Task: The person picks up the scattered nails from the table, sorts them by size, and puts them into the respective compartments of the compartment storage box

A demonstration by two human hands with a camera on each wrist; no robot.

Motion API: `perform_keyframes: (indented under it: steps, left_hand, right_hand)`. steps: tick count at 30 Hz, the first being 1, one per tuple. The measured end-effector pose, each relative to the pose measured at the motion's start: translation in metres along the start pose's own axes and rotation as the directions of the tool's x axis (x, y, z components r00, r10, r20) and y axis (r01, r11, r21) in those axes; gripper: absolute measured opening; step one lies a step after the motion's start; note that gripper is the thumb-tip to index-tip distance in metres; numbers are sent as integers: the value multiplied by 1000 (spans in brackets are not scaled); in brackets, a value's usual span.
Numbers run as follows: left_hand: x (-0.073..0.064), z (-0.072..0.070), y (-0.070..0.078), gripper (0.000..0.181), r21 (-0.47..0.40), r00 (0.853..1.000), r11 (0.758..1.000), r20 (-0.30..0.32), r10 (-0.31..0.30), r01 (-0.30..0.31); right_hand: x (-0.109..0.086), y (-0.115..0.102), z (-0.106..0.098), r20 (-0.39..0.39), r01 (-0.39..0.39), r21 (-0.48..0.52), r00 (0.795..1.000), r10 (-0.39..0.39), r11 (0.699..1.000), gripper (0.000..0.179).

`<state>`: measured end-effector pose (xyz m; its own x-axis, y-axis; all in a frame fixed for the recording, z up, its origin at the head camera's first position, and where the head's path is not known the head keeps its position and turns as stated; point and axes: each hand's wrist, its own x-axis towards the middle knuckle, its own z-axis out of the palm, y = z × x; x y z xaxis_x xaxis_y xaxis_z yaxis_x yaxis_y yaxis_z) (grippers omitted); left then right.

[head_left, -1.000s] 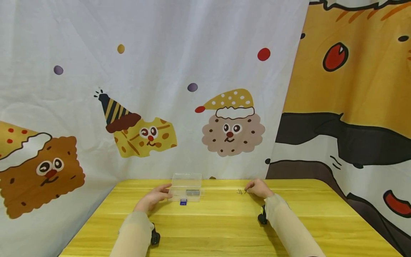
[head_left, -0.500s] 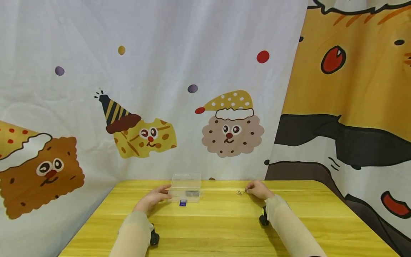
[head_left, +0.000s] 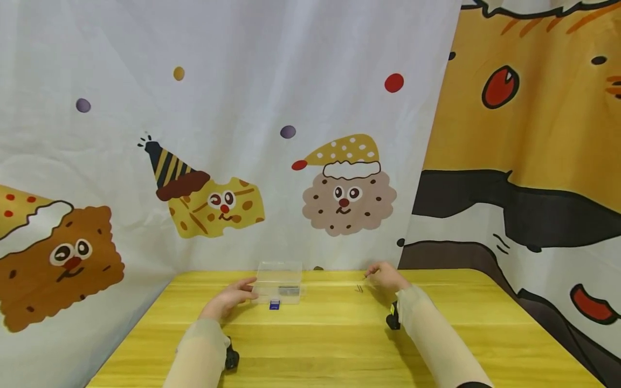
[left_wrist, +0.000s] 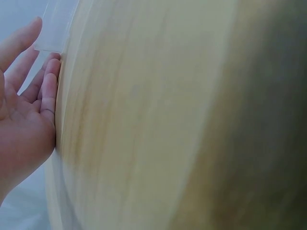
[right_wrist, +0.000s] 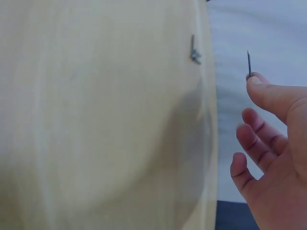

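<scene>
I have a nail in the right hand, thumb and index clamped on it, pointed tip sticking out away from the hand. Other fingers of that hand loosely bent, apart from each other in the right wrist view. Nail sits over the far part of the worktop, right of centre; the right wrist view has it against the pale curtain.

Loose nails lie in a small group just left and near of the right hand; I can't count them surely.

The left hand is at the left side of a clear box, thumb and fingers apart, not curled; I can't tell how firmly it touches the wall. Box is left of centre, far on the worktop, its clear lid standing up on the far side. Dark contents show in the right part, too small for me to identify. Blue piece at the box's near edge; can't tell if attached.

Pale sleeves on both arms, black camera at each wrist. Curtain behind has cartoon prints.
</scene>
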<state>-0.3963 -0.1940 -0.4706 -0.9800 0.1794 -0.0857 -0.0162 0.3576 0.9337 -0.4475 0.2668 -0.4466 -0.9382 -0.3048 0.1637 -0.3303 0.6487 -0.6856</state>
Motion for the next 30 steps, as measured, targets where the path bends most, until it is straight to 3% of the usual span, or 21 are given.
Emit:
perform_keyframes:
  steps: [10, 24, 30]
  left_hand:
    - [-2, 0, 1, 66, -15, 1000, 1000, -6, 5, -5]
    - [-4, 0, 2, 69, -12, 1000, 1000, 2, 9, -8]
    - [-4, 0, 4, 69, -3, 1000, 1000, 12, 12, -12]
  right_hand:
    - [13, -21, -1, 13, 12, -12, 1000, -12, 1000, 15]
    - [23, -26, 12, 33, 29, 13, 999, -29, 999, 15]
    - [24, -28, 22, 44, 82, 31, 996, -83, 996, 15]
